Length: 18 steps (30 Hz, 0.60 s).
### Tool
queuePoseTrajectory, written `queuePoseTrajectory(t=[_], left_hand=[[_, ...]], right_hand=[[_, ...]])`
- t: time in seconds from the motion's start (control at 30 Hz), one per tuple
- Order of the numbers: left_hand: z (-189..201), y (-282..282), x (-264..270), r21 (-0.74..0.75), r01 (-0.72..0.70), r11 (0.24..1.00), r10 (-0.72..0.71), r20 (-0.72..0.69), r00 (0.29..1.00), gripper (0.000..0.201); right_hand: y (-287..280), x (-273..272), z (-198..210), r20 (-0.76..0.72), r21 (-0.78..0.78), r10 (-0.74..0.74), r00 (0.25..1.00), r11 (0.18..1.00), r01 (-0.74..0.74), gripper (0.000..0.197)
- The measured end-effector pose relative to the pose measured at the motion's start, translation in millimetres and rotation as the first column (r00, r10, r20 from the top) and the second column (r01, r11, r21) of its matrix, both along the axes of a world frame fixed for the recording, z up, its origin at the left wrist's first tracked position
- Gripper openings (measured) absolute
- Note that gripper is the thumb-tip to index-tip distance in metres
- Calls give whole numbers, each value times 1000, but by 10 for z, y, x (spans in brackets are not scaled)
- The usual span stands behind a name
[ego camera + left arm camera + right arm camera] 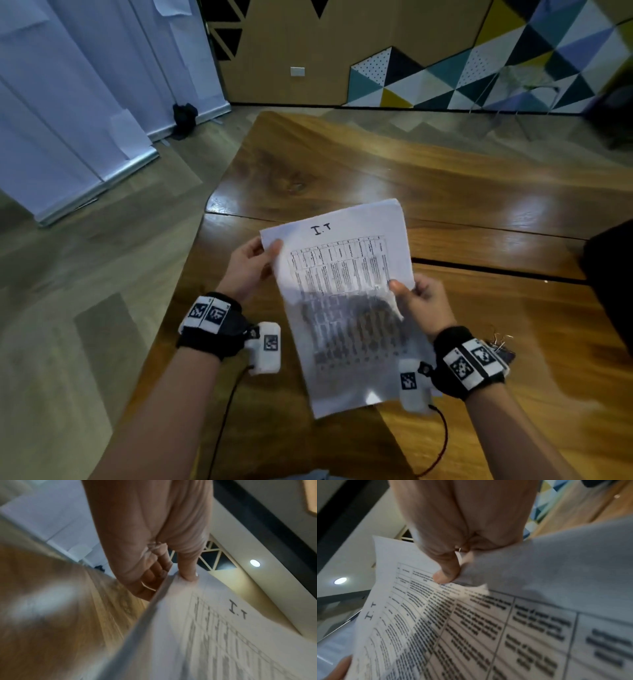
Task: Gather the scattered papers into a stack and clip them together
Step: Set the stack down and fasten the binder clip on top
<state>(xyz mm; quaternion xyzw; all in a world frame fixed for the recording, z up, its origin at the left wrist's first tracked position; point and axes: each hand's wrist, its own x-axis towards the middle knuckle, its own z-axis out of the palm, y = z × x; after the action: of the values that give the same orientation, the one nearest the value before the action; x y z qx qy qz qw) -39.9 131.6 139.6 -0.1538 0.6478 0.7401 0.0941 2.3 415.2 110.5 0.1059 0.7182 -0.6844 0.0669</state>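
Fingers (274,247) of both my hands pinch the papers (346,301) at opposite edges, probably squaring them before clipping.

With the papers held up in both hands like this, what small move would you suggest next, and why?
Probably tap the papers on the table to square them: the left hand and right hand pinch opposite edges, and the sheets look offset in the right wrist view.

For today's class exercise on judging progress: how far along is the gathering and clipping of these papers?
Done: no loose sheets show on the table; the papers are gathered. In hand: the left hand and right hand pinch opposite edges, with the sheets not yet squared. Left: aligning and clipping; what look like binder clips lie beside the right wrist.
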Motion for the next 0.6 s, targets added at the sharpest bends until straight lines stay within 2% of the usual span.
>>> queuePoseTrajectory(t=[0.1,0.17,0.23,0.33,0.43,0.47,0.57,0.6], left_hand=[[-26,178,67,40,57,998,-60,65,996,23],[-87,253,105,42,90,995,-93,76,993,24],[-211,269,136,14,89,996,-90,100,991,27],[-403,285,185,-64,61,996,-53,125,991,31],[-538,317,227,-194,-18,981,27,48,998,8],[-597,326,225,-264,-43,964,52,27,998,9],[-839,337,257,-393,-15,920,34,42,999,14],[-895,358,279,-426,15,905,6,46,999,16]], right_hand=[[-45,47,-190,131,-13,150,980,989,-149,25],[-68,70,-282,194,-43,207,959,978,-202,21],[-87,75,-381,212,-92,182,960,982,-166,20],[-126,106,-490,235,-71,115,965,992,-101,15],[-147,148,-642,302,-31,82,950,997,-76,9],[-148,163,-695,323,-5,61,944,998,-63,10],[-148,189,-866,375,54,9,927,998,-32,33],[-144,209,-898,388,64,10,921,997,-38,35]])
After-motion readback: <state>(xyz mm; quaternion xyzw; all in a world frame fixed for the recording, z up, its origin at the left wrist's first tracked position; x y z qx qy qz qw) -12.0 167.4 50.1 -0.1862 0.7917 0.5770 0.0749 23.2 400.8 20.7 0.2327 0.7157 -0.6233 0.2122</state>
